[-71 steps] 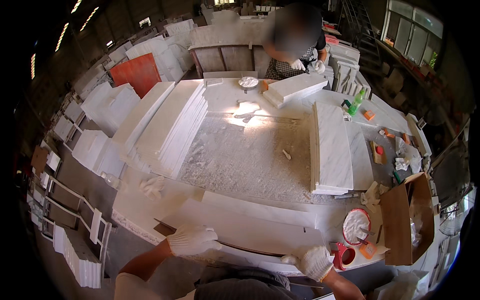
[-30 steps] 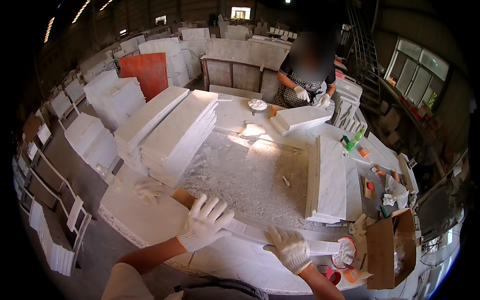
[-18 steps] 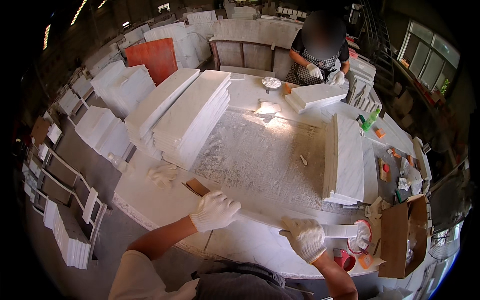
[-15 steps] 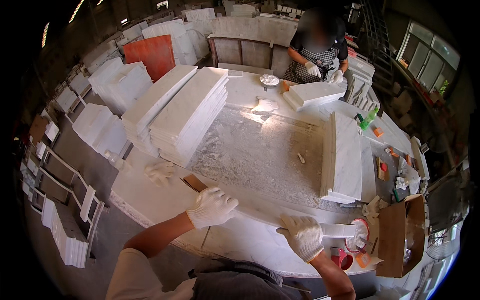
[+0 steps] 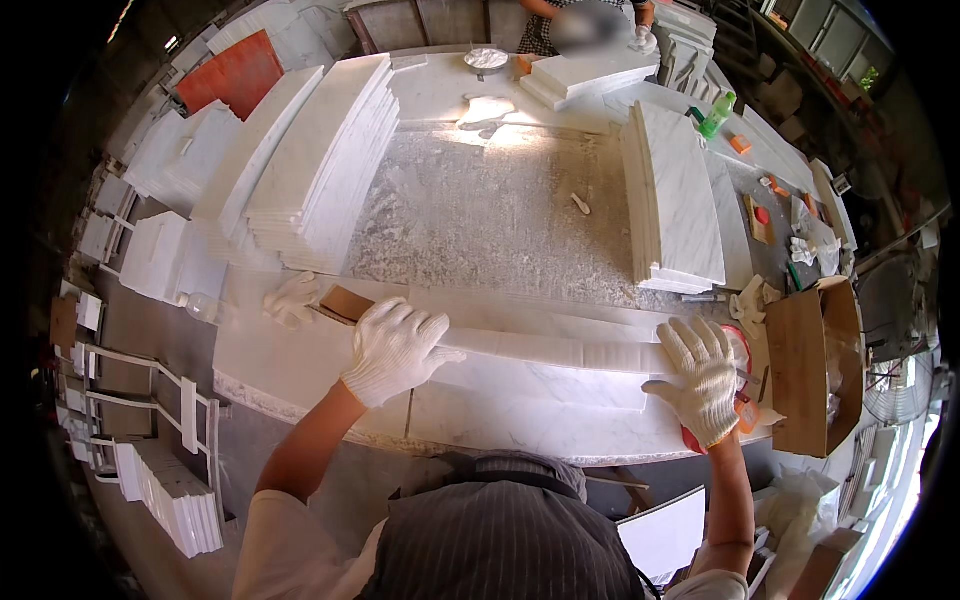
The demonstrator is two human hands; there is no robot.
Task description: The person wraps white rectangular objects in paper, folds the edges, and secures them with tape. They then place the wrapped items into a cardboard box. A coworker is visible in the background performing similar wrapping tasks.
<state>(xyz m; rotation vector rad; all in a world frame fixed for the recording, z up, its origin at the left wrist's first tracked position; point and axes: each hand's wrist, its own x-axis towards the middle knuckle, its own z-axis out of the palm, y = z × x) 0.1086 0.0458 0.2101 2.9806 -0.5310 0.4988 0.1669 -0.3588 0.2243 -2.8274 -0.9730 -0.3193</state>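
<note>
— We're looking down on a big stone workbench (image 5: 500,215) in a cluttered workshop, its middle dusted with white grit. What do we have at the near edge?

— A long white marble strip (image 5: 560,345) lying flat along the near edge, running left to right on top of a wider pale slab (image 5: 530,410). Our left hand (image 5: 395,345), in a white knit glove, lies palm down on the left part of the strip, fingers slightly spread and flat, not curled round anything.

— And the other?

— Our right hand (image 5: 700,380), gloved the same, sits at the strip's right end near the right corner, fingers fanned wide and pressed on the stone. It partly covers a red tub (image 5: 738,345) just behind it.

— What sits beside the left hand?

— A brown block (image 5: 345,302) just beyond it, touching the strip's far left end, and a crumpled spare glove (image 5: 290,298) next to that.

— Farther back?

— A tall stack of white slabs (image 5: 325,170) along the left edge, and a lower stack of veined slabs (image 5: 675,200) toward the right edge. A green bottle (image 5: 716,113) stands near the far right corner. An open cardboard box (image 5: 815,365) sits off the right edge. At the far edge another person (image 5: 590,20) works over more slabs; we can't tell what their hands hold.
</note>
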